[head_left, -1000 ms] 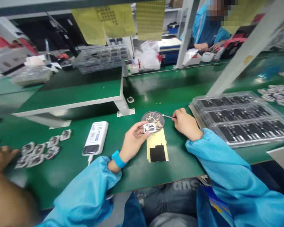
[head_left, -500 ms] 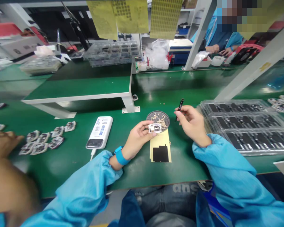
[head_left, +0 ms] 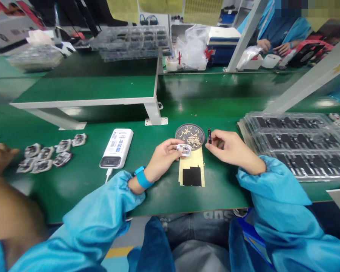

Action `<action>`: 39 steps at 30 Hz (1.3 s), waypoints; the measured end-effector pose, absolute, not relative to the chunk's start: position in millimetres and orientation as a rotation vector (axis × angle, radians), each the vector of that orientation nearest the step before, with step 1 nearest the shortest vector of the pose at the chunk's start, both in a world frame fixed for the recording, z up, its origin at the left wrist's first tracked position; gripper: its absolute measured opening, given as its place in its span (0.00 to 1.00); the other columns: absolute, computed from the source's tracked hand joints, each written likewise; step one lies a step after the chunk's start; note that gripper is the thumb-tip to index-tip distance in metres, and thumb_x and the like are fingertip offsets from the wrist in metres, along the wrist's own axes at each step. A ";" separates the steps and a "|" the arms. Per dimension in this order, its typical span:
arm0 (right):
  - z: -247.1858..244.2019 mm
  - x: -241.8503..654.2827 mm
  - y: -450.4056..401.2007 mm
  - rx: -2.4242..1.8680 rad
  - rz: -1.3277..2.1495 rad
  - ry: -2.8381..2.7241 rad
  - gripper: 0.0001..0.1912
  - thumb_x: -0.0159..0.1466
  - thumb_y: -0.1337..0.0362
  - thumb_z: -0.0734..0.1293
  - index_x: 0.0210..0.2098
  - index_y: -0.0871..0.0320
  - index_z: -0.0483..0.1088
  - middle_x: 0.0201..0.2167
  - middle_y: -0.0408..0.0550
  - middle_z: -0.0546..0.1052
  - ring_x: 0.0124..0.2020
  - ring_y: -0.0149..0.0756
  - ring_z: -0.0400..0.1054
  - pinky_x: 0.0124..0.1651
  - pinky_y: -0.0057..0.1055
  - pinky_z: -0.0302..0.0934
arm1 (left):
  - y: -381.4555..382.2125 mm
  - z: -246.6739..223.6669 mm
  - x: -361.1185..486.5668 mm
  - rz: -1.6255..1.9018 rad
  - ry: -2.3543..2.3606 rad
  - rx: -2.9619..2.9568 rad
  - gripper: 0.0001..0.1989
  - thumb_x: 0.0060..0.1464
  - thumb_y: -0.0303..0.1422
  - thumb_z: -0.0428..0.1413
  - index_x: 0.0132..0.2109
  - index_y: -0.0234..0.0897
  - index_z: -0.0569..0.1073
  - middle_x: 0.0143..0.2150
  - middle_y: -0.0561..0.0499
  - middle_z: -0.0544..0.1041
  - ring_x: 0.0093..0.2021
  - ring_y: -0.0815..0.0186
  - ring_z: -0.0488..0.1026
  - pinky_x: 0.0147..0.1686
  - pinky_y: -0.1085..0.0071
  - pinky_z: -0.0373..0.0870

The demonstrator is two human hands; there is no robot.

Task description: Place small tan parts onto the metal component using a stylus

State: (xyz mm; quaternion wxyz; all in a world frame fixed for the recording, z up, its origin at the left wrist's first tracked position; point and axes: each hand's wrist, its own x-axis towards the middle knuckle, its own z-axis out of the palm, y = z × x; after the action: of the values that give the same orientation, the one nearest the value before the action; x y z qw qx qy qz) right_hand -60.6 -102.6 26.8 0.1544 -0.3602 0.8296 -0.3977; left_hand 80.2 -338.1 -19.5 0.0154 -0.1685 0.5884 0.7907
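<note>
Left hand (head_left: 161, 164) gripping white metal frame (head_left: 184, 150) | right hand (head_left: 232, 148) pinching black strip (head_left: 209, 135) | both hovering near round mesh tray (head_left: 190, 136), yellow backing sheet (head_left: 191, 173)

A mesh tray (head_left: 182, 130) sits behind a liner sheet (head_left: 191, 161), blister trays (head_left: 293, 145) to its right.

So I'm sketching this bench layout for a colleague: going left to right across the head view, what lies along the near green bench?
Another person's blurred hand → small silver-and-white parts → white power bank → left hand → right hand → clear plastic trays of black parts
</note>
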 end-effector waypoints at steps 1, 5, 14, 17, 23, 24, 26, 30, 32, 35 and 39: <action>27.2 -59.3 -101.9 -0.987 -1.165 2.354 0.18 0.68 0.53 0.72 0.35 0.63 0.71 0.28 0.45 0.75 0.28 0.23 0.67 0.31 0.20 0.63 | -338.4 -20.4 81.4 2.422 1.860 -0.464 0.23 0.52 0.33 0.69 0.55 0.30 0.80 0.50 0.40 0.85 0.41 0.63 0.84 0.40 0.71 0.79; 23.4 -52.5 -104.6 -0.871 -1.299 2.123 0.20 0.68 0.50 0.74 0.42 0.63 0.74 0.32 0.48 0.78 0.31 0.26 0.73 0.32 0.21 0.68 | -338.1 -24.9 88.3 2.047 2.172 -0.192 0.23 0.61 0.36 0.63 0.60 0.32 0.83 0.51 0.41 0.86 0.44 0.60 0.84 0.43 0.68 0.80; 12.2 -52.2 -111.3 -0.860 -1.338 2.029 0.20 0.64 0.54 0.79 0.42 0.64 0.75 0.33 0.46 0.79 0.31 0.22 0.71 0.33 0.17 0.67 | -335.9 -29.4 91.9 1.828 2.368 -0.165 0.20 0.66 0.44 0.60 0.57 0.36 0.79 0.48 0.44 0.85 0.45 0.58 0.84 0.38 0.66 0.77; 13.9 -52.0 -110.4 -0.854 -1.339 2.018 0.20 0.63 0.54 0.80 0.43 0.65 0.76 0.33 0.45 0.78 0.31 0.22 0.70 0.33 0.17 0.66 | -337.0 -26.7 91.7 1.749 2.403 -0.149 0.23 0.66 0.46 0.59 0.59 0.36 0.81 0.45 0.45 0.85 0.42 0.59 0.82 0.36 0.66 0.74; 13.5 -49.9 -111.1 -0.830 -1.332 1.983 0.22 0.64 0.53 0.80 0.43 0.65 0.76 0.33 0.46 0.79 0.31 0.23 0.71 0.35 0.18 0.67 | -335.1 -25.8 92.2 1.769 2.438 -0.088 0.19 0.68 0.41 0.58 0.59 0.40 0.82 0.43 0.51 0.85 0.35 0.67 0.78 0.33 0.71 0.72; 12.7 -49.9 -111.1 -0.830 -1.332 1.986 0.22 0.64 0.53 0.80 0.43 0.65 0.76 0.33 0.46 0.79 0.31 0.22 0.71 0.35 0.18 0.67 | -334.7 -27.0 92.3 1.787 2.435 -0.088 0.18 0.68 0.40 0.58 0.59 0.39 0.82 0.44 0.51 0.85 0.36 0.67 0.79 0.34 0.72 0.73; 11.8 -50.5 -110.9 -0.828 -1.329 1.994 0.22 0.64 0.53 0.81 0.43 0.65 0.76 0.33 0.46 0.78 0.31 0.22 0.71 0.34 0.18 0.66 | -334.1 -29.1 92.4 1.828 2.425 -0.082 0.17 0.67 0.39 0.59 0.59 0.38 0.80 0.44 0.51 0.85 0.39 0.67 0.81 0.36 0.73 0.74; 17.5 -52.3 -109.0 -0.819 -1.327 1.978 0.23 0.64 0.52 0.81 0.43 0.65 0.76 0.32 0.46 0.78 0.30 0.23 0.72 0.34 0.18 0.67 | -333.6 -27.7 91.5 1.844 2.423 -0.080 0.15 0.67 0.38 0.59 0.56 0.37 0.80 0.44 0.51 0.84 0.42 0.68 0.81 0.37 0.75 0.74; 25.0 -52.6 -107.0 -0.838 -1.340 1.949 0.23 0.64 0.52 0.82 0.41 0.65 0.75 0.31 0.46 0.78 0.29 0.24 0.72 0.34 0.18 0.68 | -332.9 -25.1 90.9 1.816 2.425 -0.094 0.15 0.68 0.38 0.59 0.56 0.38 0.80 0.44 0.52 0.84 0.41 0.69 0.80 0.38 0.75 0.74; 37.2 -51.1 -103.8 -0.892 -1.412 1.978 0.20 0.65 0.54 0.81 0.41 0.65 0.76 0.33 0.47 0.79 0.30 0.22 0.73 0.34 0.16 0.70 | -330.6 -22.8 90.9 1.803 2.431 -0.088 0.14 0.69 0.37 0.59 0.56 0.38 0.81 0.44 0.53 0.83 0.40 0.70 0.78 0.37 0.74 0.71; 40.8 -47.4 -102.5 -1.071 -1.536 2.123 0.12 0.68 0.60 0.79 0.41 0.62 0.78 0.38 0.47 0.82 0.35 0.21 0.77 0.38 0.13 0.73 | -326.9 -24.1 91.8 1.852 2.412 -0.088 0.13 0.67 0.35 0.59 0.55 0.37 0.80 0.43 0.53 0.83 0.41 0.69 0.77 0.39 0.73 0.70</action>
State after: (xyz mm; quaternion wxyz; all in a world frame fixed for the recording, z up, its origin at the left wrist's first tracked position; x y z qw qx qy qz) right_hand -47.4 -102.5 40.8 0.1549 -0.3737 0.7410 -0.5360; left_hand 91.8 -326.9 -24.1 0.0499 -0.0290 0.7919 0.6079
